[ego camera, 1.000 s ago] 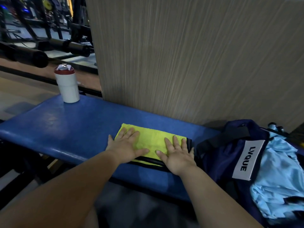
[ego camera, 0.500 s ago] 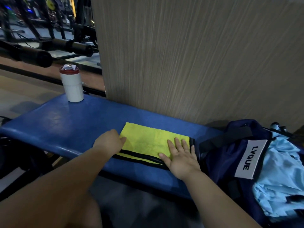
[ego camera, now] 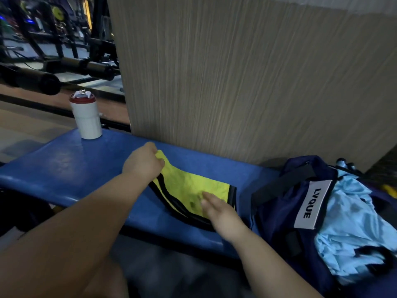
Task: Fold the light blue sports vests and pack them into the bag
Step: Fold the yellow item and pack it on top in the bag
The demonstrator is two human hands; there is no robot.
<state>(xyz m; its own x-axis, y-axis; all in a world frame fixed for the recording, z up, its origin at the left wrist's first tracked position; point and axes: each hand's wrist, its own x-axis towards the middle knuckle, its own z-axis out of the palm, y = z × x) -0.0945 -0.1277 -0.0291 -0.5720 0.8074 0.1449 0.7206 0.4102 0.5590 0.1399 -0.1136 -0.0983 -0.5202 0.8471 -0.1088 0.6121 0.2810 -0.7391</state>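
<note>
A folded yellow vest with black trim lies on the blue bench. My left hand grips its left edge and holds that side lifted off the bench. My right hand rests flat on the vest's right part, fingers straight. To the right stands a dark navy bag with a white "LVQUE" label. Light blue vests lie crumpled in the bag's open top.
A white tumbler with a red lid stands at the bench's far left corner. A wood-grain panel rises right behind the bench. Dark gym machines and bars fill the background at left.
My left hand went from flat on the yellow vest to its left edge, took hold and lifted that side up and rightward. My right hand stayed pressing on the right part.
</note>
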